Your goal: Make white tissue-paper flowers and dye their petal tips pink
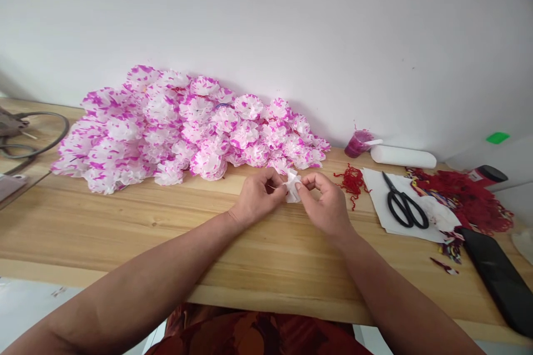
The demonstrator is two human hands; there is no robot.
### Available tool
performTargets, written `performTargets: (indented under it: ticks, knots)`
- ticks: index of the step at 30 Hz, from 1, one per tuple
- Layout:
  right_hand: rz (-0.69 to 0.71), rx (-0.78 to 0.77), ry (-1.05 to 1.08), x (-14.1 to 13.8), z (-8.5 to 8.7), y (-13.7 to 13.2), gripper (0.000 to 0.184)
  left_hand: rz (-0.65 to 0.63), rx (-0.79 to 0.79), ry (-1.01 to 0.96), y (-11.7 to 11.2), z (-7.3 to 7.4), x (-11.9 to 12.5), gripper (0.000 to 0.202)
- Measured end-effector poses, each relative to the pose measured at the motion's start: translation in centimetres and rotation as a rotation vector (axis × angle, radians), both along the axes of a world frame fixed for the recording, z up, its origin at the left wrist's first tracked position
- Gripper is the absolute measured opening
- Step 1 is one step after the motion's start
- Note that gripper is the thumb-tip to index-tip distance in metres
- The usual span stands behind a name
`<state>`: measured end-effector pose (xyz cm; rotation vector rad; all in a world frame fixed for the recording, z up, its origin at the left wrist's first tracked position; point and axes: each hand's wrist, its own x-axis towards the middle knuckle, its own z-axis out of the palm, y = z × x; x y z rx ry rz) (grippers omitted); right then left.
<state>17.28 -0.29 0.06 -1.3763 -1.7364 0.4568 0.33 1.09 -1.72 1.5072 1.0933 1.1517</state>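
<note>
Both my hands meet over the middle of the wooden table [125, 222]. My left hand [258, 197] and my right hand [327, 202] each pinch a small folded piece of white tissue paper [292, 186] between thumb and fingertips. Just beyond them, against the white wall, lies a big heap of white-and-pink paper flowers [175, 127]. The nearest flowers lie a little past my fingertips.
To the right lie loose red threads [353, 180], black scissors [405, 206] on white paper [377, 199], a pink cup [358, 143], a white roll [403, 156], a pile of red scraps [466, 197] and a black phone [497, 277]. Cables [37, 138] sit far left.
</note>
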Motion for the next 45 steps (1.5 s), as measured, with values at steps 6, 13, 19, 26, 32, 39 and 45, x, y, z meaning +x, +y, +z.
performTargets:
  ticks: [6, 13, 19, 26, 32, 39, 45]
  knots:
    - [0.013, 0.032, -0.028, -0.2, 0.0, -0.2, 0.008, -0.053, -0.153, -0.122, 0.3, 0.6, -0.1, 0.027]
    - [-0.023, 0.088, -0.084, -0.5, -0.1, -0.4, 0.011, 0.002, -0.229, -0.239, 0.4, 0.2, -0.1, 0.023]
    - [-0.057, 0.118, -0.113, -0.3, -0.1, -0.5, 0.011, 0.056, -0.143, -0.175, 0.4, -0.1, 0.1, 0.022]
    - [-0.036, 0.145, -0.088, -0.5, -0.1, -0.4, 0.009, 0.039, -0.003, -0.072, 0.0, -0.2, 0.2, 0.018]
    - [-0.041, 0.069, 0.016, -0.3, -0.3, 0.1, 0.01, -0.012, -0.192, -0.243, 0.2, 0.7, 0.1, 0.027]
    - [-0.019, 0.181, -0.106, -0.7, -0.1, -0.4, 0.013, -0.02, -0.19, -0.236, 0.3, 0.4, 0.0, 0.028]
    - [-0.095, 0.217, -0.137, -0.5, -0.2, -0.6, 0.01, 0.055, -0.158, -0.217, 0.5, 0.0, -0.1, 0.027]
